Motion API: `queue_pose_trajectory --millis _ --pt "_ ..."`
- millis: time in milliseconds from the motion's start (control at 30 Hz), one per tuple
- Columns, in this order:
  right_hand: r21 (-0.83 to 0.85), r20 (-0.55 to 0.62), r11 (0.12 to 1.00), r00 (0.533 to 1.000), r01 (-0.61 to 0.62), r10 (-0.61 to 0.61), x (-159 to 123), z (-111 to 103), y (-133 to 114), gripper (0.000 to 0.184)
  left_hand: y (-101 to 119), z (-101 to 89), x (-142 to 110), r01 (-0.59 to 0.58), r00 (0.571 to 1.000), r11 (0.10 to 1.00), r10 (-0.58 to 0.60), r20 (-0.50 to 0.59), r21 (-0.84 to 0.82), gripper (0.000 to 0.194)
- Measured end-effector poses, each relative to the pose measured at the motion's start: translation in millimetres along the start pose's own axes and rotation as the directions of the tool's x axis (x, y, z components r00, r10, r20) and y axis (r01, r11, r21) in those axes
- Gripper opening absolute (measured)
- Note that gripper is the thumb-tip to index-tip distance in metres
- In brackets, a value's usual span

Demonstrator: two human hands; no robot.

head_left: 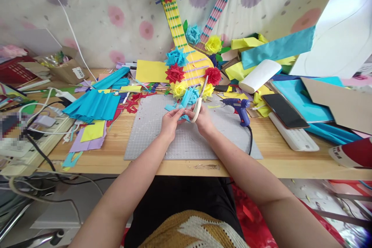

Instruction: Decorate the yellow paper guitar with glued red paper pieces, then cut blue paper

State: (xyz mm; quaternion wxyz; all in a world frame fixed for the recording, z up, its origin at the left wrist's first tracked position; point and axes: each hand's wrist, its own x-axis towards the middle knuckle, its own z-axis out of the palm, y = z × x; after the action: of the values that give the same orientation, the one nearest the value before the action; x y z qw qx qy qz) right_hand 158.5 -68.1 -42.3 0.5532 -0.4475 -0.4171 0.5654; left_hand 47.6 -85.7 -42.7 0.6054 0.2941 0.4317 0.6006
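Observation:
Over the grey cutting mat [148, 139], my left hand [170, 123] pinches a piece of blue crepe paper [184, 102] between thumb and fingers. My right hand [204, 119] holds scissors [198, 106] with white handles, their blades pointing up and away from me. Its fingertips also meet the blue paper, close to my left fingers. Just beyond the hands leans a yellow paper guitar [193, 66] decorated with red, blue and yellow paper flowers. A blue glue gun [238, 107] lies on the mat's right side.
Folded blue crepe paper [94, 105] and a power strip [46, 143] with cables lie left. To the right are a phone [286, 110], a white box-like object [293, 131], cardboard [340, 104] and a red-and-white cup [354, 153]. Paper scraps cover the table's back.

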Motion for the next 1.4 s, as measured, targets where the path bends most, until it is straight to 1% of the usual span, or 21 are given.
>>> queue_pose_trajectory --millis 100,167,233,300,400,467,500,533,600,633,667,700,767,867,1033,1200,1400 --pt "0.004 0.029 1.000 1.000 -0.001 0.000 -0.3 1.1 0.8 0.054 -0.8 -0.3 0.4 -0.002 1.000 1.000 0.002 -0.014 -0.009 0.033" --pt "-0.029 0.071 1.000 0.997 -0.007 0.009 0.4 -0.2 0.0 0.055 -0.7 -0.9 0.9 -0.008 1.000 1.000 0.008 -0.027 0.005 0.033" --pt "-0.101 0.120 0.995 0.993 -0.003 0.015 2.0 -4.3 -2.1 0.056 1.1 -1.9 0.9 -0.020 0.999 0.999 0.021 -0.029 0.028 0.032" --pt "-0.196 0.162 0.980 0.987 0.027 0.005 4.4 -11.2 -5.8 0.058 4.7 -3.5 0.6 -0.034 0.999 0.998 0.035 -0.013 0.054 0.032" --pt "-0.345 0.215 0.930 0.975 0.127 -0.054 8.2 -26.1 -15.7 0.056 11.2 -7.8 0.6 -0.048 0.999 0.994 0.046 0.022 0.103 0.031" --pt "-0.470 0.282 0.854 0.955 0.223 -0.093 9.5 -37.7 -25.4 0.051 14.9 -12.7 1.7 -0.041 0.998 0.989 0.033 0.056 0.145 0.031" --pt "-0.547 0.328 0.791 0.940 0.274 -0.098 9.5 -43.4 -30.9 0.049 16.5 -15.9 2.7 -0.037 0.996 0.984 0.022 0.088 0.175 0.031" --pt "-0.628 0.379 0.708 0.922 0.322 -0.083 9.1 -48.8 -36.5 0.048 18.0 -19.4 3.8 -0.040 0.992 0.977 0.013 0.128 0.210 0.031" --pt "-0.760 0.464 0.515 0.886 0.397 0.002 7.4 -57.2 -46.5 0.047 21.1 -26.6 6.1 -0.069 0.978 0.956 0.009 0.209 0.284 0.030" --pt "-0.796 0.495 0.432 0.867 0.424 0.060 6.2 -60.0 -50.4 0.046 22.7 -29.9 7.2 -0.091 0.971 0.945 0.014 0.239 0.315 0.030" --pt "-0.813 0.519 0.373 0.847 0.447 0.115 5.0 -61.7 -53.2 0.045 24.4 -32.8 8.0 -0.114 0.966 0.935 0.025 0.258 0.336 0.030" --pt "-0.817 0.538 0.340 0.828 0.465 0.159 4.0 -62.4 -55.1 0.045 26.0 -35.0 8.6 -0.133 0.962 0.929 0.038 0.269 0.346 0.030" --pt "-0.812 0.562 0.330 0.799 0.482 0.216 2.4 -61.5 -56.4 0.046 29.0 -37.5 9.1 -0.160 0.958 0.922 0.057 0.283 0.354 0.029" --pt "-0.805 0.574 0.343 0.782 0.484 0.245 1.4 -58.4 -55.5 0.048 31.8 -37.3 8.3 -0.184 0.949 0.912 0.067 0.309 0.366 0.027" --pt "-0.818 0.556 0.339 0.788 0.464 0.263 1.8 -57.3 -55.2 0.048 31.8 -36.6 7.2 -0.189 0.940 0.912 0.061 0.336 0.364 0.025" --pt "-0.820 0.557 0.326 0.786 0.470 0.269 1.9 -57.7 -54.8 0.049 30.7 -37.6 8.8 -0.195 0.945 0.909 0.074 0.319 0.368 0.024" --pt "-0.803 0.577 0.358 0.771 0.477 0.268 1.2 -56.2 -53.1 0.048 31.5 -35.6 8.0 -0.171 0.953 0.905 0.052 0.297 0.389 0.022"
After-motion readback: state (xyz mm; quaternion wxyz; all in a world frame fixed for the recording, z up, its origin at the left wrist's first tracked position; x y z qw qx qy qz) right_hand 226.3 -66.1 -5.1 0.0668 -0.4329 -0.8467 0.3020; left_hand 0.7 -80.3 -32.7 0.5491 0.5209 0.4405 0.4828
